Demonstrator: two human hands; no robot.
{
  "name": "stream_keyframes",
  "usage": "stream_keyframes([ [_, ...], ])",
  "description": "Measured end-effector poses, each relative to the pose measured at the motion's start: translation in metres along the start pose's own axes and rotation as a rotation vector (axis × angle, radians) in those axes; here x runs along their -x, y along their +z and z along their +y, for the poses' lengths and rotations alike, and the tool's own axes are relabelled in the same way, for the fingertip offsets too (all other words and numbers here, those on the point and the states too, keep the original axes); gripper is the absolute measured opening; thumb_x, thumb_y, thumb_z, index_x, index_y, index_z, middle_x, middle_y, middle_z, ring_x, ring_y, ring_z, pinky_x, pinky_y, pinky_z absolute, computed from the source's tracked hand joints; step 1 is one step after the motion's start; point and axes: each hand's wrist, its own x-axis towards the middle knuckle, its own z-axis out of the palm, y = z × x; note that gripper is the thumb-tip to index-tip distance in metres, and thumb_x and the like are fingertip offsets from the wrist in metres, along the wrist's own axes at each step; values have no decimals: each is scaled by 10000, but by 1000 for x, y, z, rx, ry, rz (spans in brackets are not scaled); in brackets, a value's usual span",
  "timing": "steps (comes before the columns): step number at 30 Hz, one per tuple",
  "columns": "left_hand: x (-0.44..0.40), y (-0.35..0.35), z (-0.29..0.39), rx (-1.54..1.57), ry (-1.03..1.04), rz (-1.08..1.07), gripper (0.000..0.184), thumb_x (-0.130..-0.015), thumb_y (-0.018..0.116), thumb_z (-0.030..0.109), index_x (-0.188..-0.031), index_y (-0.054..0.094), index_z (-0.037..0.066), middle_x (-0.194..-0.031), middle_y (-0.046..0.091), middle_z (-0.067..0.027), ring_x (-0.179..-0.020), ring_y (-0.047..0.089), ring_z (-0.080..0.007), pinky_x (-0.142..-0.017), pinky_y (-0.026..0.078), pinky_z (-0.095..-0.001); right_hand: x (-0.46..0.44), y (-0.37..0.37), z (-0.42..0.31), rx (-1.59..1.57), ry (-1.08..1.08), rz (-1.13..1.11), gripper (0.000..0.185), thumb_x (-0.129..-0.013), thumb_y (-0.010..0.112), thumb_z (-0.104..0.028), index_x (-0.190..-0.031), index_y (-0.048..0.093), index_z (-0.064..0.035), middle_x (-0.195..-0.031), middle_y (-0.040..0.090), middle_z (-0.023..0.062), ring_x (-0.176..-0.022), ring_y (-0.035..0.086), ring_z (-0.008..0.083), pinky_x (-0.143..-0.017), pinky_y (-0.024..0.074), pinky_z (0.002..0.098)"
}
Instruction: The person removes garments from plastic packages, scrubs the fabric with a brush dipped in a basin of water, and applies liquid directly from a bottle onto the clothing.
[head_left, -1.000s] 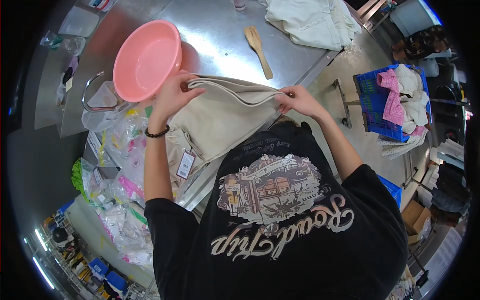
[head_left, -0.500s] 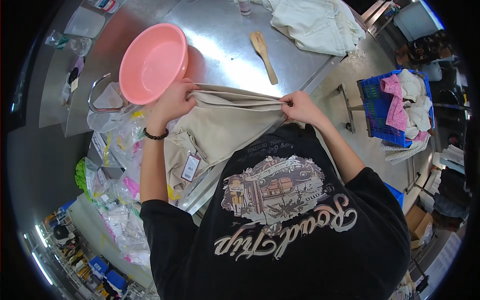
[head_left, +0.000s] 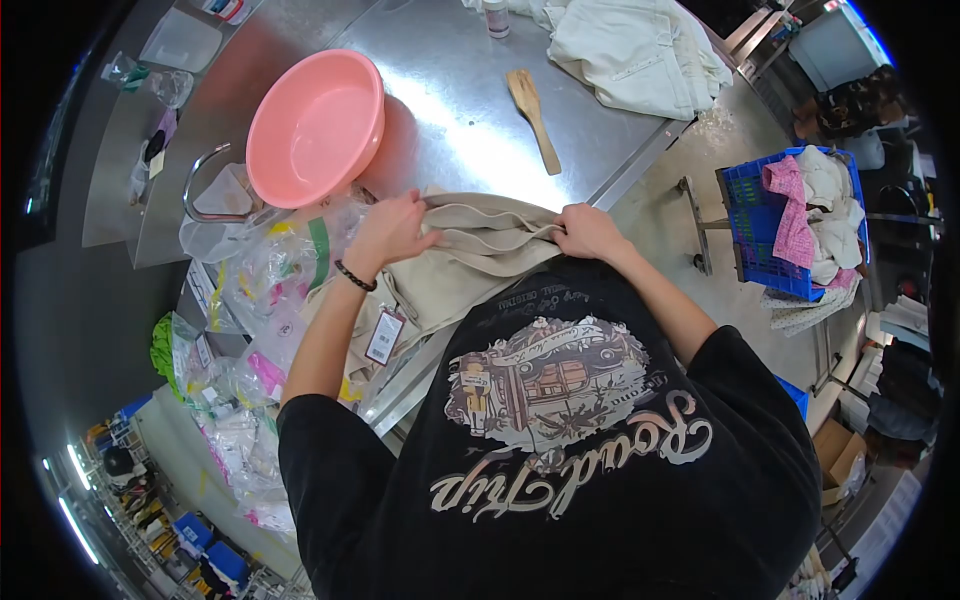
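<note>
Beige trousers [head_left: 440,287] are stretched between my two hands at the table's near edge, their top edge loose and rippled in several layers. My left hand [head_left: 393,236], with a dark bead bracelet at the wrist, is closed on the left end of that edge. At the other end, my right hand [head_left: 591,235] pinches the cloth between thumb and fingers. A white paper hang tag [head_left: 384,336] lies on the lower left of the trousers. Part of the cloth is hidden behind my left forearm and my black shirt.
On the metal table [head_left: 440,150] stand a pink basin [head_left: 318,130] and a small bottle [head_left: 496,18]. A wooden spatula [head_left: 534,118] and white garments [head_left: 640,60] lie there too. Plastic bags [head_left: 250,290] pile up at left. A blue crate [head_left: 745,225] of clothes stands at right.
Both hands have come nearer to me, and the left has moved right, towards the other hand. The taut top edge of the trousers has slackened into waves.
</note>
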Motion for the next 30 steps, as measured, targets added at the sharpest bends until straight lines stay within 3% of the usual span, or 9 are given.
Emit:
stream_keyframes([
  [2,3,18,6,-25,-56,-204,325,-866,644,310,-943,672,-4,-979,628,-169,-821,655,-364,-738,544,-436,-1,8,3,-8,42,41,267,-867,608,-254,-899,740,-24,-862,711,176,-766,648,395,-699,529,468],
  [7,18,73,25,-127,-82,10,224,-834,651,243,-834,688,22,-900,650,-140,-751,660,-350,-662,552,-426,-2,15,13,-59,36,41,340,-849,607,-298,-881,730,17,-887,711,202,-754,664,389,-692,545,456],
  [13,20,106,30,-192,-306,-196,210,-800,681,224,-840,707,19,-899,656,-140,-752,666,-364,-658,550,-443,-3,27,20,19,-3,123,250,-856,665,-254,-879,725,-13,-922,685,154,-818,652,380,-732,543,454],
  [18,21,49,7,-142,-383,-130,171,-767,680,155,-880,725,36,-908,705,-141,-766,673,-369,-672,548,-442,-3,23,35,107,11,113,269,-784,703,-223,-936,727,-3,-929,661,163,-780,661,372,-706,548,438],
  [23,25,-11,-7,2,-369,-28,211,-744,669,136,-930,704,42,-859,706,-150,-787,661,-375,-682,528,-437,-4,-20,8,161,36,229,315,-750,827,-299,-855,694,-34,-945,637,91,-785,646,323,-716,536,422],
  [27,49,-43,-32,78,-416,-39,282,-709,708,121,-976,697,29,-886,710,-155,-782,648,-375,-705,518,-433,5,-46,-19,54,-150,481,394,-723,846,-376,-786,642,-45,-862,602,58,-715,611,270,-654,508,383],
  [30,76,-75,-25,178,-466,12,255,-685,722,89,-925,691,8,-823,695,-161,-723,630,-352,-675,508,-419,8,-55,-41,-16,-270,529,404,-730,840,-392,-735,605,-63,-788,563,21,-658,566,226,-597,464,345],
])
